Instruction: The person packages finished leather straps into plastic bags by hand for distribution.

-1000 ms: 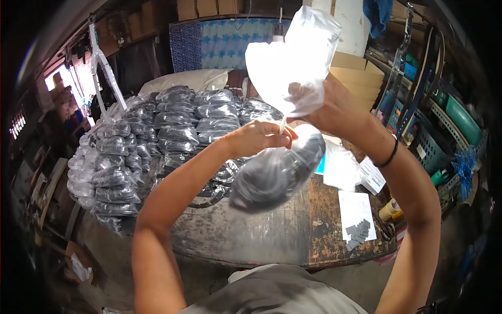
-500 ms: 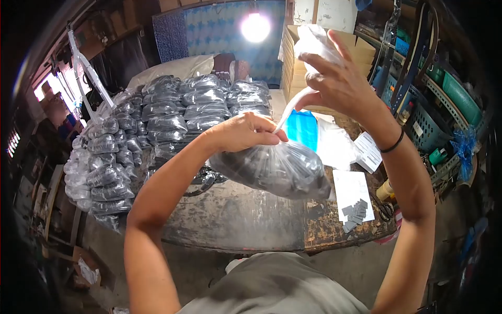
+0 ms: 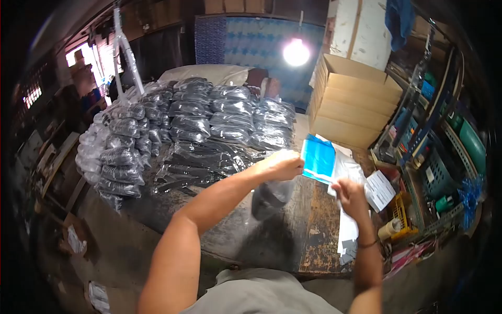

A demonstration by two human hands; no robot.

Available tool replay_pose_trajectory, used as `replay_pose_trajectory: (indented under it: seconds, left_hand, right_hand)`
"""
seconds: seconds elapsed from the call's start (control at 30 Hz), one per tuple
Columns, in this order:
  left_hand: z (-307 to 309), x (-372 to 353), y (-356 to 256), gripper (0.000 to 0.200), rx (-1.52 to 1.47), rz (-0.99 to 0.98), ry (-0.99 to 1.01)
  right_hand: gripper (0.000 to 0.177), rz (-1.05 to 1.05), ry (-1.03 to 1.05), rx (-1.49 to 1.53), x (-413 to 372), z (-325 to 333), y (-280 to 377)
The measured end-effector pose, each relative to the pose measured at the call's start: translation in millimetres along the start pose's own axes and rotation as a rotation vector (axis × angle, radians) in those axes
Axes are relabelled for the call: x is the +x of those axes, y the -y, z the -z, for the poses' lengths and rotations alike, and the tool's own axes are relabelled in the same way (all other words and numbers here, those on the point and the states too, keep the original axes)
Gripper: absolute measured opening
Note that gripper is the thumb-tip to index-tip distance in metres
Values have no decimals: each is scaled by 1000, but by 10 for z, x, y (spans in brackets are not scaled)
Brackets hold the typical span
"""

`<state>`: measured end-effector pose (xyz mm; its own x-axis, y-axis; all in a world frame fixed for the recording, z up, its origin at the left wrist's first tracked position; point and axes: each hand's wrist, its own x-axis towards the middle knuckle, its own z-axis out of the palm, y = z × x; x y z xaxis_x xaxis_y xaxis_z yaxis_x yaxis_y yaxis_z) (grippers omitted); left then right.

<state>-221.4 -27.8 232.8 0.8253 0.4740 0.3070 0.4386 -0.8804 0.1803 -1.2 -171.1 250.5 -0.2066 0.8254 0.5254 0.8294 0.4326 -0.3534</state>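
My left hand (image 3: 285,165) is closed around the gathered neck of a clear plastic bag (image 3: 273,198) with dark contents. The bag hangs below that fist, over the table and partly behind my forearm. To the right, my right hand (image 3: 350,196) is closed too. A pale twisted strip, seemingly the end of the bag's neck, runs between the two fists. Just behind them lies a blue packet (image 3: 319,157), with white plastic sheets (image 3: 348,168) beside it.
Stacks of filled clear bags (image 3: 191,110) cover the table's (image 3: 225,230) back and left. Loose dark pieces (image 3: 201,162) lie before them. Cardboard boxes (image 3: 355,102) are piled at back right, near a lit bulb (image 3: 296,52). Grey tags (image 3: 346,252) and papers (image 3: 380,191) lie right.
My right hand has come down from above the boxes to the table's right side and closed. The bag has swung to hang lower under my left hand. The view has shifted.
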Motion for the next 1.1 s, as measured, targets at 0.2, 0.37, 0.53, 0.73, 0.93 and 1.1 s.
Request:
replay_pose_trajectory:
  seconds: [0.2, 0.37, 0.53, 0.73, 0.93, 1.1]
  left_hand:
    - [743, 109, -570, 14, -686, -27, -185]
    - [800, -112, -664, 17, -757, -354, -227]
    - [12, -545, -338, 10, -838, -315, -112]
    - [-1111, -1282, -383, 13, -1235, 346, -277]
    - [-1968, -1401, -591, 11, -1155, 612, -540]
    - [-2465, -1450, -783, 14, -983, 819, -510]
  right_hand:
    - [34, -144, -62, 1103, -399, -721, 660]
    - [13, -48, -509, 549, -61, -1133, 152]
    - [15, 14, 510, 880, 490, -294, -274]
    - [17, 211, 608, 423, -214, -915, 126]
    - [13, -110, 122, 675, -654, -2054, -263]
    - [10, -795, -39, 1040, -1276, -2757, -267]
